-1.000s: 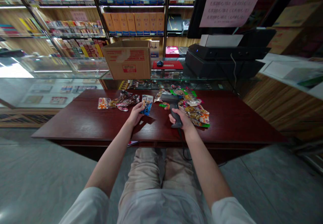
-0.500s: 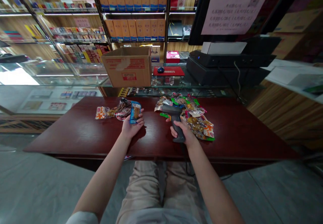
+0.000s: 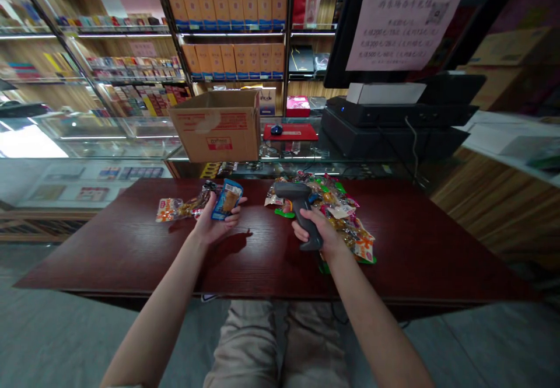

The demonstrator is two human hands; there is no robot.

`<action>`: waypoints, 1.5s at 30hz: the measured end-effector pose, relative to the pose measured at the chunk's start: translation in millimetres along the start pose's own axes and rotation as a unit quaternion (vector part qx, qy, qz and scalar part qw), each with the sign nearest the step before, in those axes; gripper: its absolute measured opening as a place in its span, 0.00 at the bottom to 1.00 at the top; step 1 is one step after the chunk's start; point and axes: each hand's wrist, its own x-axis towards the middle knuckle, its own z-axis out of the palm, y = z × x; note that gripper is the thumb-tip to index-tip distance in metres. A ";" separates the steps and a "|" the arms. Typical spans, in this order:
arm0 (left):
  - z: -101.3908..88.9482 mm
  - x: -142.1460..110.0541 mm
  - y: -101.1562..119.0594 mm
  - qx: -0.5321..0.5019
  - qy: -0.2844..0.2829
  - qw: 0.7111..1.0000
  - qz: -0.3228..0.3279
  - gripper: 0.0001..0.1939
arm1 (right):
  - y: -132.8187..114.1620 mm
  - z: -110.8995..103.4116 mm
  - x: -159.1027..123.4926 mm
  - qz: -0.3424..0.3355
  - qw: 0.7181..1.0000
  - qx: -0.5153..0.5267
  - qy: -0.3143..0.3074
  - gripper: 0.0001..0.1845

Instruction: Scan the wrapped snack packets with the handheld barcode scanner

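Observation:
My left hand point(image 3: 217, 220) holds a blue snack packet point(image 3: 227, 199) above the left part of the table, its printed face turned up. Just behind that hand lies a small group of snack packets point(image 3: 175, 208), partly hidden by it. In my right hand point(image 3: 318, 230) is a dark grey barcode scanner point(image 3: 303, 210), gripped by its handle with the head pointing left. Beneath and beyond the scanner spreads a larger heap of shiny snack packets point(image 3: 350, 224), some with green edges.
The dark red wooden table point(image 3: 262, 271) spans the front. Behind it a glass counter point(image 3: 289, 153) carries a cardboard box point(image 3: 219, 128), a mouse point(image 3: 276, 129) on a red pad, and a black register with a monitor point(image 3: 345, 38). A cable hangs at the right.
My left hand has lifted the blue packet off the table and tilted it, shifting slightly left. The scanner stays in my right hand, nearly in place. The view has tipped up a little.

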 end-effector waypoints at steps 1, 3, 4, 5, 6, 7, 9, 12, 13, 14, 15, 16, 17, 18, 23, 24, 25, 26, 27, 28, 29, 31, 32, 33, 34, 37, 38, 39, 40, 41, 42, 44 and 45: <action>-1.8 3.3 -2.7 -0.002 0.000 1.000 -0.011 0.38 | 0.6 0.7 1.8 0.002 1.000 -0.003 -0.011 0.12; -6.8 10.6 -8.2 0.001 -0.002 1.000 -0.028 0.38 | 3.3 2.1 4.4 0.008 1.000 -0.003 -0.030 0.13; -9.5 14.1 -10.7 0.005 -0.004 0.999 -0.037 0.36 | 4.9 2.6 4.9 0.012 0.999 -0.001 -0.037 0.14; -11.8 17.1 -13.0 0.010 -0.006 0.999 -0.047 0.34 | 6.4 3.2 5.1 0.016 0.999 0.003 -0.044 0.14; -13.7 19.5 -15.0 0.017 -0.008 0.998 -0.061 0.33 | 7.8 3.6 4.8 0.019 0.999 0.006 -0.049 0.14; -15.0 21.3 -16.8 0.025 -0.010 0.997 -0.075 0.31 | 8.9 4.1 4.3 0.023 0.998 0.007 -0.053 0.15; -15.9 23.0 -19.9 0.038 -0.011 0.995 -0.091 0.30 | 10.5 4.8 3.1 0.029 0.998 0.003 -0.055 0.15; -13.7 22.6 -22.8 0.052 -0.012 0.995 -0.090 0.28 | 12.1 5.5 2.0 0.035 0.998 -0.014 -0.044 0.16; -12.5 22.0 -23.3 0.054 -0.012 0.995 -0.089 0.28 | 12.5 5.6 1.8 0.037 0.998 -0.018 -0.041 0.15; -11.2 21.2 -23.6 0.055 -0.012 0.995 -0.088 0.27 | 12.9 5.5 1.4 0.038 0.998 -0.021 -0.039 0.15; -10.1 20.4 -23.8 0.057 -0.011 0.994 -0.088 0.27 | 13.2 5.4 1.0 0.038 0.998 -0.022 -0.037 0.14; -9.1 19.4 -24.0 0.060 -0.010 0.994 -0.087 0.27 | 13.3 5.0 0.4 0.036 0.999 -0.022 -0.035 0.14; -8.3 18.4 -24.1 0.065 -0.008 0.994 -0.085 0.27 | 13.2 4.4 -0.3 0.031 0.999 -0.020 -0.033 0.13; -7.8 17.3 -24.1 0.073 -0.005 0.994 -0.084 0.27 | 12.8 3.6 -1.1 0.026 0.999 -0.018 -0.029 0.13; -7.3 13.8 -17.6 0.266 0.047 0.962 -0.025 0.32 | 0.4 -2.1 -5.7 0.027 0.999 -0.039 -0.010 0.14; -7.0 13.6 -14.2 0.358 0.078 0.930 0.011 0.33 | -5.3 -3.1 -6.4 0.031 0.998 -0.053 -0.005 0.15; -6.7 13.3 -10.0 0.462 0.119 0.877 0.055 0.34 | -11.9 -4.1 -7.1 0.028 0.997 -0.069 0.008 0.15; -6.5 13.0 -5.3 0.567 0.172 0.799 0.097 0.35 | -19.3 -5.4 -7.5 0.024 0.996 -0.086 0.023 0.16; -6.6 12.4 -0.3 0.660 0.229 0.704 0.129 0.36 | -27.1 -7.0 -7.7 0.021 0.994 -0.104 0.034 0.16; -7.4 11.6 4.5 0.732 0.282 0.603 0.145 0.38 | -34.8 -9.3 -7.5 0.023 0.991 -0.126 0.044 0.16; -9.0 10.6 8.8 0.784 0.324 0.510 0.144 0.39 | -42.0 -12.4 -6.9 0.024 0.988 -0.145 0.052 0.17; -15.6 8.2 15.0 0.839 0.372 0.381 0.109 0.40 | -53.0 -21.4 -5.1 0.012 0.981 -0.179 0.073 0.18; -20.3 7.1 16.6 0.855 0.378 0.345 0.085 0.39 | -56.5 -27.1 -4.0 0.011 0.978 -0.188 0.086 0.18; -25.4 6.2 17.3 0.863 0.385 0.319 0.066 0.38 | -58.6 -33.4 -3.0 0.009 0.976 -0.194 0.099 0.18; -30.5 5.7 17.0 0.866 0.396 0.300 0.054 0.38 | -59.4 -39.8 -2.2 0.002 0.974 -0.194 0.113 0.18; -38.2 9.0 12.4 0.857 0.434 0.266 0.082 0.37 | -57.2 -56.2 -1.2 0.000 0.974 -0.183 0.136 0.18; -36.6 12.5 9.7 0.855 0.433 0.265 0.108 0.35 | -55.9 -59.9 -1.3 -0.001 0.974 -0.178 0.142 0.19; -32.6 17.8 6.3 0.855 0.419 0.273 0.136 0.34 | -54.8 -62.4 -1.5 -0.004 0.973 -0.174 0.150 0.19; -26.5 25.1 2.0 0.857 0.391 0.293 0.161 0.32 | -53.9 -63.9 -1.8 -0.007 0.973 -0.171 0.156 0.19; -18.8 34.5 -3.3 0.857 0.357 0.323 0.182 0.30 | -53.3 -64.6 -2.1 -0.009 0.972 -0.171 0.160 0.20; -10.3 46.0 -9.6 0.855 0.312 0.365 0.196 0.29 | -52.9 -64.6 -2.4 -0.011 0.972 -0.171 0.162 0.20; 6.3 73.9 -25.0 0.830 0.240 0.464 0.195 0.29 | -52.5 -63.8 -3.1 -0.009 0.972 -0.171 0.163 0.20; 13.2 89.2 -33.3 0.804 0.223 0.518 0.188 0.29 | -52.3 -63.4 -3.5 -0.006 0.972 -0.172 0.162 0.21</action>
